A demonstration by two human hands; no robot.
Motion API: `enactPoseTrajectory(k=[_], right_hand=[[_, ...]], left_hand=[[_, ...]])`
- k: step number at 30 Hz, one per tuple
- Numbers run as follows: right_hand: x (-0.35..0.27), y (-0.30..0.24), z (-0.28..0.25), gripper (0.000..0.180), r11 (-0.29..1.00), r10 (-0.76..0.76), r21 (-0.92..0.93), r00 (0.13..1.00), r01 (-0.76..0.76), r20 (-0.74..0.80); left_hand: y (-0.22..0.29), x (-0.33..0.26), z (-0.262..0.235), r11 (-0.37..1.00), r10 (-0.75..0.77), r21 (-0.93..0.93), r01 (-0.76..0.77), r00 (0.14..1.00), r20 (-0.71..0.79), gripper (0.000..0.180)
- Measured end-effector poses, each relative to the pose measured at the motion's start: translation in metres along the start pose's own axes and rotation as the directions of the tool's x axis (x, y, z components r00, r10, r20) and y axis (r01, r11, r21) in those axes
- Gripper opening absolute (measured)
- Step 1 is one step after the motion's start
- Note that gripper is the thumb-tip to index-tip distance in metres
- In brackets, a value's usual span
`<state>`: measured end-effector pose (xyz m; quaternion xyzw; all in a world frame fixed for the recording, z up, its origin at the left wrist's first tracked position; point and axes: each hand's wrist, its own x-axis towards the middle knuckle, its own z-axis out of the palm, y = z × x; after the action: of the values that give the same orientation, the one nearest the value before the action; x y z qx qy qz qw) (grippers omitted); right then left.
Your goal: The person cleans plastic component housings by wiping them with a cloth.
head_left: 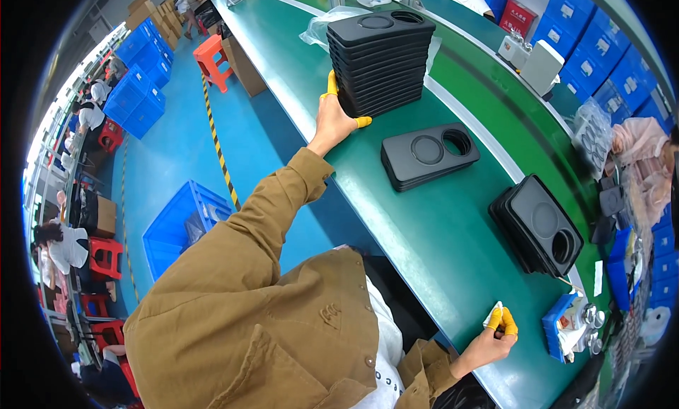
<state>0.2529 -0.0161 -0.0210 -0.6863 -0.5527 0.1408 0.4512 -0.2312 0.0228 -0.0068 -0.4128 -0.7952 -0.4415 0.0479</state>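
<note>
My left hand (335, 120), with yellow finger cots on its thumb and a finger, rests at the lower near corner of a tall stack of black panels (382, 69). Its thumb and finger are spread along two sides of the stack, not wrapped round it. Each visible top panel has a round ring and an oval hole. My right hand (493, 343), also in yellow finger cots, pinches a small white wipe (497, 313) above the bench. A shorter stack of panels (428, 154) lies mid-bench, and another stack (541, 225) sits tilted to the right.
The green workbench (385, 218) borders a green conveyor (481, 98). A small blue tray (559, 327) with white material and metal-topped bottles stands at the right. On the floor are a blue crate (166, 232) and a red stool (212, 59). Other people work farther off.
</note>
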Motion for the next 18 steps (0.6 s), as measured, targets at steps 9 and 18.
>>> enactPoseTrajectory(k=[9, 18], right_hand=[[-0.003, -0.017, 0.001, 0.021, 0.833, -0.5, -0.231, 0.863, 0.503, 0.077], [-0.002, -0.013, 0.0, 0.023, 0.797, -0.593, 0.048, 0.767, 0.602, 0.245]], left_hand=[[0.059, -0.062, -0.016, 0.99, 0.132, -0.008, -0.142, 0.943, -0.306, 0.09], [0.109, -0.087, 0.004, 0.938, 0.275, 0.104, -0.33, 0.894, 0.355, 0.116]])
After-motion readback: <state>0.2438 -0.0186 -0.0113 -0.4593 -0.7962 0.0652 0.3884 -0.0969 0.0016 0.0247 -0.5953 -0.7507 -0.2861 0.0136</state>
